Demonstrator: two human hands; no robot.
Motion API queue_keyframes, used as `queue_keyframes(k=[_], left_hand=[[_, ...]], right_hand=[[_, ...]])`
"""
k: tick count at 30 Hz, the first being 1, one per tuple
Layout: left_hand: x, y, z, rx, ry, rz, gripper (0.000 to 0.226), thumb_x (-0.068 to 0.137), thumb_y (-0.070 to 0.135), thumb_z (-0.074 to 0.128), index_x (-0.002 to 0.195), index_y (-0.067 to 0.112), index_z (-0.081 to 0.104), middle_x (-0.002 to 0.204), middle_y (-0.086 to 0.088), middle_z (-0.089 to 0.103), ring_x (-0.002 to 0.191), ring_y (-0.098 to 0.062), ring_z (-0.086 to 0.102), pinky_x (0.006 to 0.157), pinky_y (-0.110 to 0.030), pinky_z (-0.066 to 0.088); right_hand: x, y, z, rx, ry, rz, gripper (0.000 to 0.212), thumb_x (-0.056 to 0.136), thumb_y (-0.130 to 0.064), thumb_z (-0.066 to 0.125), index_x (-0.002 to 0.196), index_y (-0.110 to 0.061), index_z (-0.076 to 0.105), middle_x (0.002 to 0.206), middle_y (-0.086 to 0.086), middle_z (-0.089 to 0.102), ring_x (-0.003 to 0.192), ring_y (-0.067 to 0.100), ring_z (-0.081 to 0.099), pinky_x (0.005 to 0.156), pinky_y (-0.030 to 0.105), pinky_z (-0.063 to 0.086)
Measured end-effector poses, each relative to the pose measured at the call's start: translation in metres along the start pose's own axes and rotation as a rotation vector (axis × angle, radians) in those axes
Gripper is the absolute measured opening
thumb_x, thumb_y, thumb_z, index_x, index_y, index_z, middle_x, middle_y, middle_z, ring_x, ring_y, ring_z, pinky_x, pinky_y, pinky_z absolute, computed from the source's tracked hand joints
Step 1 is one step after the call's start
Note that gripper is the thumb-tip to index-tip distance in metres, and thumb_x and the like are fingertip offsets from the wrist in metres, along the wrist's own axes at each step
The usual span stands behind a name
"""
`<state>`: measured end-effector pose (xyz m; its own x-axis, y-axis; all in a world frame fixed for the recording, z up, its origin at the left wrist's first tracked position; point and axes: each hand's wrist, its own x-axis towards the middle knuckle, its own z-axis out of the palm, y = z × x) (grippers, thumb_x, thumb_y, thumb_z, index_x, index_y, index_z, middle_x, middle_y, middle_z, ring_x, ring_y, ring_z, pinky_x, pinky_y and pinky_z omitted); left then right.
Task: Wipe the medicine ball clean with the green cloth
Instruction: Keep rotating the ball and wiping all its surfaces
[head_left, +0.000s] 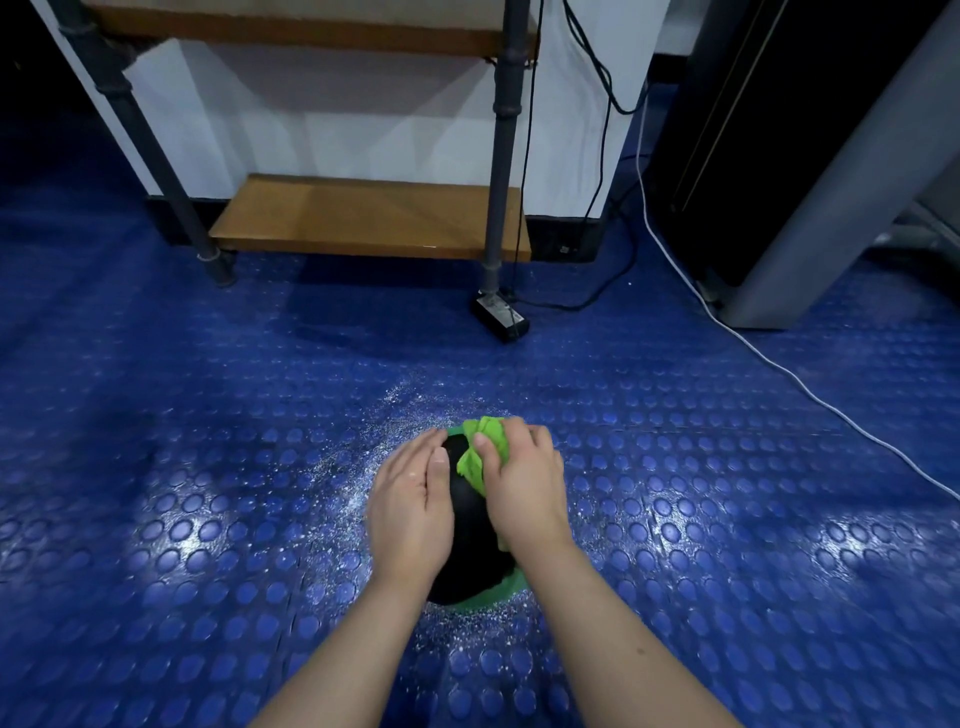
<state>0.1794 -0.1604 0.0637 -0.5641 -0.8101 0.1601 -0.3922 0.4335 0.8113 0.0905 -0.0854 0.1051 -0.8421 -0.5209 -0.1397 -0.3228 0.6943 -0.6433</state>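
Note:
A black medicine ball (470, 540) with a green band low on its side sits on the blue studded floor, below the middle of the head view. My left hand (410, 512) lies flat against the ball's left side, fingers straight. My right hand (524, 483) grips a bunched green cloth (480, 447) and presses it on the ball's upper right. Both hands hide much of the ball.
White powder (379, 441) is scattered on the floor around the ball. A wooden shelf (363, 215) on metal legs stands ahead against the wall. A black power adapter (500, 317) and cables lie beyond the ball. A grey machine base (810, 218) stands at right.

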Motion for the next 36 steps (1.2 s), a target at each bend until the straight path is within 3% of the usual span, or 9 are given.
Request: queue_keyframes(k=[6, 10, 16, 21, 25, 27, 29, 33, 36], left_hand=[[-0.008, -0.009, -0.002, -0.113, 0.053, 0.000, 0.054, 0.096, 0.044, 0.026, 0.128, 0.021, 0.063, 0.132, 0.011, 0.059, 0.127, -0.010, 0.049, 0.112, -0.040, 0.034], [-0.018, -0.019, -0.004, -0.205, 0.059, 0.028, 0.052, 0.097, 0.040, 0.028, 0.130, 0.020, 0.061, 0.137, 0.010, 0.057, 0.134, -0.010, 0.044, 0.115, -0.041, 0.031], [-0.014, -0.019, -0.004, -0.128, -0.030, 0.060, 0.052, 0.099, 0.047, 0.025, 0.138, 0.029, 0.052, 0.146, 0.017, 0.046, 0.140, -0.002, 0.035, 0.118, -0.035, 0.027], [-0.003, 0.010, 0.011, 0.088, -0.030, 0.037, 0.060, 0.095, 0.049, 0.018, 0.135, 0.027, 0.057, 0.140, 0.013, 0.053, 0.136, -0.009, 0.042, 0.114, -0.039, 0.033], [0.012, 0.017, 0.017, 0.140, -0.057, 0.013, 0.058, 0.095, 0.045, 0.020, 0.132, 0.025, 0.059, 0.138, 0.011, 0.057, 0.133, -0.011, 0.046, 0.110, -0.039, 0.036], [0.014, 0.015, 0.016, 0.080, -0.046, 0.013, 0.063, 0.095, 0.048, 0.015, 0.130, 0.025, 0.062, 0.136, 0.010, 0.059, 0.131, -0.012, 0.048, 0.111, -0.039, 0.036], [0.007, 0.013, 0.015, 0.000, -0.013, 0.034, 0.065, 0.097, 0.050, 0.013, 0.127, 0.025, 0.064, 0.134, 0.009, 0.061, 0.131, -0.012, 0.049, 0.111, -0.042, 0.036], [-0.012, 0.008, 0.017, -0.014, 0.019, 0.057, 0.065, 0.099, 0.054, 0.009, 0.128, 0.029, 0.063, 0.134, 0.015, 0.059, 0.133, -0.010, 0.046, 0.113, -0.047, 0.034], [-0.008, 0.007, 0.015, -0.021, 0.038, 0.036, 0.063, 0.100, 0.051, 0.012, 0.125, 0.027, 0.065, 0.131, 0.013, 0.062, 0.131, -0.011, 0.049, 0.109, -0.047, 0.038]], right_hand=[[0.028, -0.005, -0.011, -0.028, -0.028, -0.133, 0.029, 0.095, -0.044, 0.046, 0.088, -0.016, 0.042, 0.097, 0.005, 0.044, 0.094, 0.028, 0.046, 0.078, 0.039, 0.041], [0.041, 0.001, -0.014, 0.081, -0.036, -0.113, 0.036, 0.095, -0.046, 0.046, 0.073, -0.019, 0.036, 0.084, 0.002, 0.046, 0.076, 0.020, 0.044, 0.059, 0.033, 0.031], [0.035, 0.026, -0.015, 0.461, 0.040, 0.128, 0.028, 0.095, -0.044, 0.047, 0.088, -0.018, 0.057, 0.082, -0.004, 0.061, 0.080, 0.016, 0.056, 0.065, 0.030, 0.041], [0.008, 0.032, -0.024, 0.349, 0.069, -0.079, 0.016, 0.094, -0.033, 0.053, 0.086, -0.023, 0.063, 0.083, -0.006, 0.064, 0.079, 0.011, 0.057, 0.069, 0.024, 0.043], [-0.030, 0.041, -0.016, 0.256, 0.156, -0.279, 0.029, 0.092, -0.027, 0.057, 0.119, -0.020, 0.065, 0.123, -0.013, 0.060, 0.116, 0.000, 0.050, 0.102, 0.015, 0.035], [-0.037, 0.044, -0.012, 0.188, 0.150, -0.383, 0.033, 0.090, -0.027, 0.055, 0.121, -0.020, 0.064, 0.127, -0.015, 0.055, 0.122, -0.003, 0.044, 0.105, 0.008, 0.027], [-0.025, 0.044, -0.017, 0.197, 0.145, -0.360, 0.030, 0.091, -0.025, 0.056, 0.119, -0.018, 0.066, 0.124, -0.013, 0.058, 0.119, -0.001, 0.048, 0.101, 0.004, 0.027], [0.005, 0.035, -0.036, 0.321, 0.085, -0.022, 0.018, 0.093, -0.028, 0.058, 0.106, -0.022, 0.070, 0.089, -0.014, 0.066, 0.091, 0.009, 0.062, 0.066, -0.002, 0.036], [-0.005, 0.030, -0.031, 0.283, 0.089, -0.083, 0.022, 0.093, -0.027, 0.058, 0.111, -0.021, 0.068, 0.095, -0.012, 0.066, 0.092, 0.006, 0.059, 0.073, 0.001, 0.036]])
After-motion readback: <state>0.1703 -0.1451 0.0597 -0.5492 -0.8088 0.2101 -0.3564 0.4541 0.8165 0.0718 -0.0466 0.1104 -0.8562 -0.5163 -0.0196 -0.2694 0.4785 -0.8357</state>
